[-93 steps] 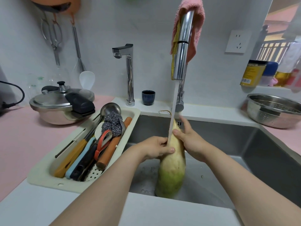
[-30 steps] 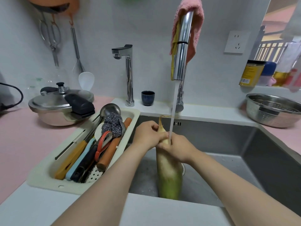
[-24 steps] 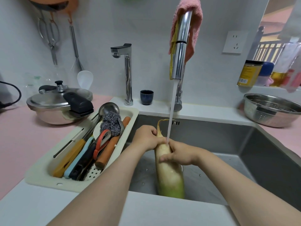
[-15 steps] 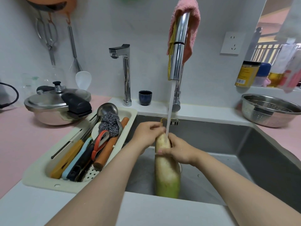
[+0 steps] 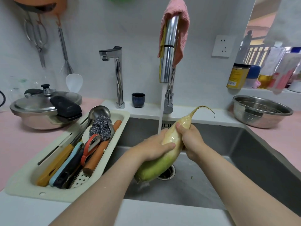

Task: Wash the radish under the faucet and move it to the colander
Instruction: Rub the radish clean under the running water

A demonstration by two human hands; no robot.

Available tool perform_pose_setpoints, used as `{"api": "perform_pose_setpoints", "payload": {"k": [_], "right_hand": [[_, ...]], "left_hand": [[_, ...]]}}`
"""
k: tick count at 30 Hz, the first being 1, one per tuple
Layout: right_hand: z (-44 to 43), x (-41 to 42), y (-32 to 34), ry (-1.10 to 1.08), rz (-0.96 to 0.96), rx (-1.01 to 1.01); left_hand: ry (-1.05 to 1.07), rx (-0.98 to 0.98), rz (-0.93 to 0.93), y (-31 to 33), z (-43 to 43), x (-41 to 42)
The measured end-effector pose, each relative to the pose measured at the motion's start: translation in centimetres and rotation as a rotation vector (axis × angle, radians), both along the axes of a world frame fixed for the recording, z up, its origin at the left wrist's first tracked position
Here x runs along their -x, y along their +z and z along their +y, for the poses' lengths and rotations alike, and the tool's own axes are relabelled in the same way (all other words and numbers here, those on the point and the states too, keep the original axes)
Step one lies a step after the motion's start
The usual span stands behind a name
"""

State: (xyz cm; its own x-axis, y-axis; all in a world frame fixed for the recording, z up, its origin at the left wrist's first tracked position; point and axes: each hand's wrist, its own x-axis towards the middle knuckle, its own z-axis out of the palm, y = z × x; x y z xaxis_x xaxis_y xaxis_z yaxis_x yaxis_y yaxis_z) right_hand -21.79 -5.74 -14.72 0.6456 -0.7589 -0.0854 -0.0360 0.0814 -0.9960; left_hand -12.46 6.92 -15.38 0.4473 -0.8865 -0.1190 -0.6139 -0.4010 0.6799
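Radish held tilted over the sink, root tip up-right, under the faucet stream. Left hand wraps its middle; right hand grips the upper part. Colander sits on the counter, far right.

radish, gripped by left hand and right hand: wet, glossy, smooth skin | sink under them: brushed matt steel | faucet above: polished chrome | cloth over it: nubbly pink terry | colander right of right hand: shiny perforated metal | tray left of left hand: matt cream plastic | scourer in it: rough steel wool | bench: matt pink
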Motion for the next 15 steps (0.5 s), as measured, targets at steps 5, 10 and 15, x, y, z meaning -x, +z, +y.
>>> {"api": "perform_pose_setpoints", "payload": {"k": [5,10,15], "right_hand": [[0.6,-0.9,-0.3,0.037,0.033,0.006],[1.1,-1.6,0.3,0.017,-0.032,-0.106],[-0.5,0.1,1.5,-0.061,-0.125,-0.185]], "left_hand": [[0.166,0.172,-0.03,-0.6,-0.8,-0.3],[0.157,0.209,0.172,-0.7,0.5,-0.8],[0.096,0.005,0.22,-0.9,1.2,-2.2]]}}
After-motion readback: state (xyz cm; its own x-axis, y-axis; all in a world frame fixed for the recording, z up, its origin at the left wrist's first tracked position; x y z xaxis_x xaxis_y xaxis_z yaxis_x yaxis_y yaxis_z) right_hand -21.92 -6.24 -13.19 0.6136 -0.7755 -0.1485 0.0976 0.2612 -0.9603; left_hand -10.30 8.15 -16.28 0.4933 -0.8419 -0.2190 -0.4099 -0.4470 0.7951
